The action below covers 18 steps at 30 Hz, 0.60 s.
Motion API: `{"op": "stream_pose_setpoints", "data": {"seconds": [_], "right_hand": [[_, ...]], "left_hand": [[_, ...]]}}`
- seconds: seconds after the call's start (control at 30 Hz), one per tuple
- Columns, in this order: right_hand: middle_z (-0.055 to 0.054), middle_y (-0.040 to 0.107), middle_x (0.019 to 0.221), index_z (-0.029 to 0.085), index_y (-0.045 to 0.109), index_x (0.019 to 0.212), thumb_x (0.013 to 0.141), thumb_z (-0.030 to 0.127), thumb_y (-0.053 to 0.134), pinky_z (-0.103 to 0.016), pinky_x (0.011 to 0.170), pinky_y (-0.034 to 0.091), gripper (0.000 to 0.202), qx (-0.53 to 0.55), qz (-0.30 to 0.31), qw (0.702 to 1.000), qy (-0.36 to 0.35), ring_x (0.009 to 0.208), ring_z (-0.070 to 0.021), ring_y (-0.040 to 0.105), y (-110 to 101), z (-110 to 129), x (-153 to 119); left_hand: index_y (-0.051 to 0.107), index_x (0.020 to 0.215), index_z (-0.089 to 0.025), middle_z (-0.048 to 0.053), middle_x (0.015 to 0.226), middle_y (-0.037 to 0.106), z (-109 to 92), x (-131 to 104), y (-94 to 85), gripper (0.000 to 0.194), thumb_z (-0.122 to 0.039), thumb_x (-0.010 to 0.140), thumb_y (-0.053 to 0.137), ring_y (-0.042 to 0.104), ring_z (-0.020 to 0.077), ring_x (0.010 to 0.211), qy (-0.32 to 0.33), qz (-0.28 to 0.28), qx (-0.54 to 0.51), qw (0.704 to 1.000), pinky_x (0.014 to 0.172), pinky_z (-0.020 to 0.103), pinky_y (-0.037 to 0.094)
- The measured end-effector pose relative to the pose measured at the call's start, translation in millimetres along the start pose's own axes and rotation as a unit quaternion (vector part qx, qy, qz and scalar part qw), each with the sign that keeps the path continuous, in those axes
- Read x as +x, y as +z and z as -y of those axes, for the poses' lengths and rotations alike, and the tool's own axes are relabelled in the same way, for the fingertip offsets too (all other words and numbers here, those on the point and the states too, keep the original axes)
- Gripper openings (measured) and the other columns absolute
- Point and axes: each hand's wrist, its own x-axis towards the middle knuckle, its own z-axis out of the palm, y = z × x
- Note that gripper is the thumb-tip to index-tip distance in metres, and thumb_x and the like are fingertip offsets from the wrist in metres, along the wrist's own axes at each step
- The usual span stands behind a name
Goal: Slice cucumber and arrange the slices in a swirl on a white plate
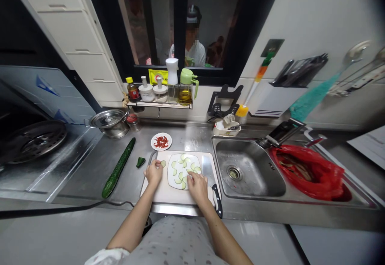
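Observation:
A white plate point(177, 184) lies on a pale cutting board point(164, 197), with several thin half-round cucumber slices point(180, 176) laid out on it. My left hand point(154, 173) is at the board's left side, its fingers closed on a cucumber slice point(163, 163); more slices may be hidden under the palm. Over the plate's right edge, my right hand point(197, 186) reaches with its fingers stretched out, the fingertips touching slices there. A knife point(217, 200) with a black handle lies along the board's right side, its blade pointing away from me.
Left of the board lie a whole cucumber point(118, 168) and a cucumber end piece point(140, 162). Behind it stands a small plate point(154, 146) of chopped red chili. A sink point(249, 168) is to the right, with a red plastic bag point(309, 172) beyond. A steel pot point(111, 124) stands back left.

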Motion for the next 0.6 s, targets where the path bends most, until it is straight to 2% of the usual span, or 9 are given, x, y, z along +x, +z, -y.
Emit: {"op": "stream_pose_setpoints", "data": {"seconds": [0.1, 0.2, 0.3, 0.4, 0.47, 0.6], "right_hand": [[-0.006, 0.071, 0.090, 0.021, 0.069, 0.109, 0.092, 0.027, 0.042, -0.032, 0.085, 0.034, 0.032, 0.016, -0.014, 1.000, -0.013, 0.091, -0.0215, 0.058, -2, -1, 2], [-0.006, 0.069, 0.085, 0.019, 0.069, 0.107, 0.091, 0.026, 0.044, -0.031, 0.083, 0.036, 0.031, 0.042, -0.029, 0.998, -0.023, 0.088, -0.0214, 0.057, -4, 1, 6], [-0.007, 0.067, 0.093, 0.019, 0.069, 0.108, 0.089, 0.027, 0.048, -0.032, 0.084, 0.037, 0.029, 0.074, -0.034, 0.996, -0.045, 0.093, -0.0233, 0.055, -4, 7, 11], [-0.008, 0.066, 0.102, 0.020, 0.068, 0.108, 0.088, 0.030, 0.050, -0.033, 0.087, 0.038, 0.028, 0.122, -0.009, 0.990, -0.077, 0.098, -0.0241, 0.053, -3, 13, 16], [-0.007, 0.066, 0.097, 0.021, 0.069, 0.098, 0.088, 0.029, 0.049, -0.033, 0.084, 0.039, 0.023, 0.149, 0.013, 0.985, -0.088, 0.095, -0.0229, 0.054, -2, 17, 17], [-0.004, 0.066, 0.081, 0.019, 0.063, 0.078, 0.087, 0.025, 0.048, -0.030, 0.078, 0.038, 0.018, 0.183, 0.037, 0.978, -0.093, 0.082, -0.0194, 0.055, 1, 19, 20]], "left_hand": [[0.065, 0.095, -0.024, 0.002, 0.086, 0.070, -3, -3, -5.1, 0.019, -0.027, 0.080, 0.055, 0.060, 0.0214, 0.090, 0.006, -0.006, -0.044, 0.999, 0.087, 0.038, 0.035], [0.068, 0.092, -0.022, 0.003, 0.083, 0.070, -7, -10, -9.9, 0.019, -0.030, 0.078, 0.057, 0.059, 0.0201, 0.084, 0.045, 0.016, -0.078, 0.996, 0.085, 0.036, 0.036], [0.069, 0.089, -0.020, 0.003, 0.080, 0.069, -12, -23, -11.2, 0.020, -0.032, 0.076, 0.058, 0.057, 0.0172, 0.075, 0.099, 0.073, -0.146, 0.982, 0.079, 0.031, 0.040], [0.070, 0.085, -0.018, 0.003, 0.081, 0.069, -17, -37, -10.1, 0.020, -0.032, 0.074, 0.060, 0.056, 0.0157, 0.074, 0.163, 0.150, -0.218, 0.950, 0.076, 0.028, 0.042], [0.070, 0.084, -0.018, 0.004, 0.082, 0.069, -20, -45, -9.8, 0.019, -0.032, 0.073, 0.062, 0.056, 0.0156, 0.076, 0.187, 0.182, -0.246, 0.933, 0.076, 0.027, 0.043], [0.070, 0.084, -0.016, 0.005, 0.081, 0.068, -26, -53, -11.6, 0.020, -0.032, 0.073, 0.063, 0.054, 0.0149, 0.075, 0.182, 0.189, -0.284, 0.922, 0.075, 0.026, 0.042]]}}
